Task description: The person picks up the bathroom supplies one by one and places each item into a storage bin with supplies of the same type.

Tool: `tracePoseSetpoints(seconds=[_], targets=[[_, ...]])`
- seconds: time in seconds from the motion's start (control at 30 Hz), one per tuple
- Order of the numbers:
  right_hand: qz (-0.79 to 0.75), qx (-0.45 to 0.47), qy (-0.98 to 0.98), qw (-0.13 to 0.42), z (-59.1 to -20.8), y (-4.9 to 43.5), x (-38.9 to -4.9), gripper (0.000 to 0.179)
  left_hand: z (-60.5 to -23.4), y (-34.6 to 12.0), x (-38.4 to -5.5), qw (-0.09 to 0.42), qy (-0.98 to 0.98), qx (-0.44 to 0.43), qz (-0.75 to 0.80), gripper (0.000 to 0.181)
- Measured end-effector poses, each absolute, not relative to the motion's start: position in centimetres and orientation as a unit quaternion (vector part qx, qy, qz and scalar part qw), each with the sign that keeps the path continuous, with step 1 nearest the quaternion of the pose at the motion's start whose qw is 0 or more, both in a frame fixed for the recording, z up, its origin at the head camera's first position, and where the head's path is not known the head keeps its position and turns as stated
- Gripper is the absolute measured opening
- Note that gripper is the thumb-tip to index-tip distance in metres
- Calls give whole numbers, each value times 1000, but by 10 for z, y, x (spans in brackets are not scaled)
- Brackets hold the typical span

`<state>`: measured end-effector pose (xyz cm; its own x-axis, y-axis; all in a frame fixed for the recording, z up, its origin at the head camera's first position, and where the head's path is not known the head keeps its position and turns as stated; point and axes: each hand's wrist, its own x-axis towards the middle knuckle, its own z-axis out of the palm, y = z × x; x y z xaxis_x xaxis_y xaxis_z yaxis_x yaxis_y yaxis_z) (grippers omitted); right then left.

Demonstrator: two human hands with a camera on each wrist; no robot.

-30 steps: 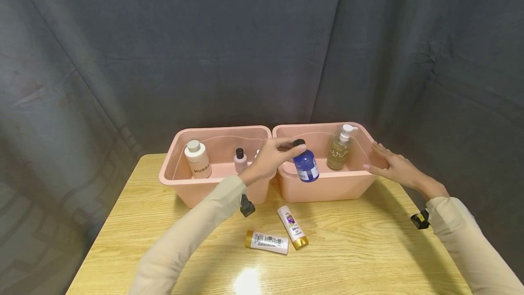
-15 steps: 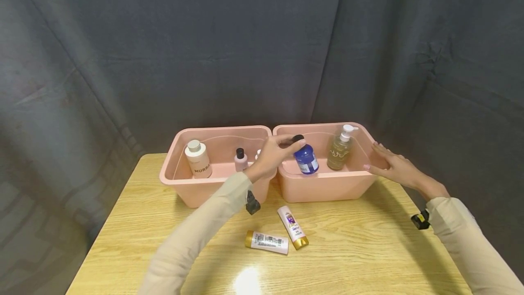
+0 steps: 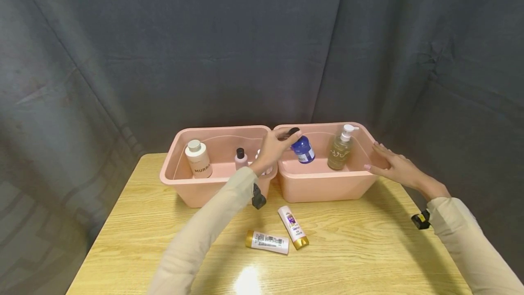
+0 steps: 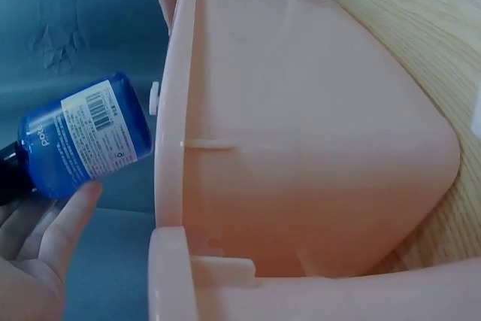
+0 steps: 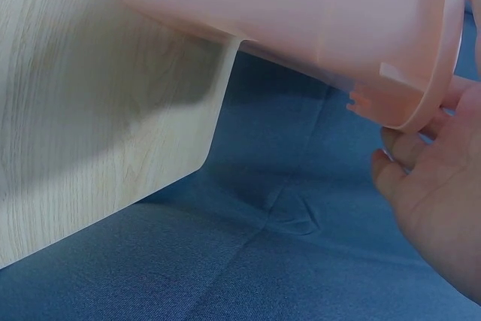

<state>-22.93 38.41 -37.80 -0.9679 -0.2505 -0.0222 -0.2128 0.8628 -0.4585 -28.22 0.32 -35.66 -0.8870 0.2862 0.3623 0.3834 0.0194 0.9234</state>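
My left hand point(image 3: 270, 150) pinches a blue bottle point(image 3: 303, 150) by its black cap, over the left part of the right pink bin point(image 3: 319, 183). The bottle leans, its base lower and to the right. In the left wrist view its white barcode label point(image 4: 98, 125) faces the camera, beyond the bin's rim. A clear pump bottle point(image 3: 339, 151) with a white pump stands in that bin. My right hand point(image 3: 395, 167) rests at the bin's right rim, fingers spread; in the right wrist view, fingertips point(image 5: 391, 174) show just under the rim.
A second pink bin point(image 3: 217, 190) adjoins on the left. It holds a white bottle point(image 3: 199, 160), a small black-capped bottle point(image 3: 240, 159) and something white partly behind my left hand. Two gold-capped tubes, one point(image 3: 292, 226) angled and one point(image 3: 268, 242) crosswise, lie on the wooden table point(image 3: 348, 249).
My left hand has carried the blue bottle away from me, from over the right bin's front rim to over its inside. The right hand stays at the rim.
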Motion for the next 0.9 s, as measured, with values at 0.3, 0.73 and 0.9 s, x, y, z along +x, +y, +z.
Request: tracePoseSetpoints(seconds=[0.3, 0.73, 0.9], targets=[[-231, -122, 965, 36, -378, 385, -229, 92, -359, 10, -295, 44, -713, -207, -669, 35], [-231, -121, 965, 37, -378, 384, -229, 92, -366, 19, -306, 45, -730, -156, -664, 33], [-229, -121, 965, 37, -378, 385, -229, 92, -371, 20, -310, 56, -735, -144, -661, 31]])
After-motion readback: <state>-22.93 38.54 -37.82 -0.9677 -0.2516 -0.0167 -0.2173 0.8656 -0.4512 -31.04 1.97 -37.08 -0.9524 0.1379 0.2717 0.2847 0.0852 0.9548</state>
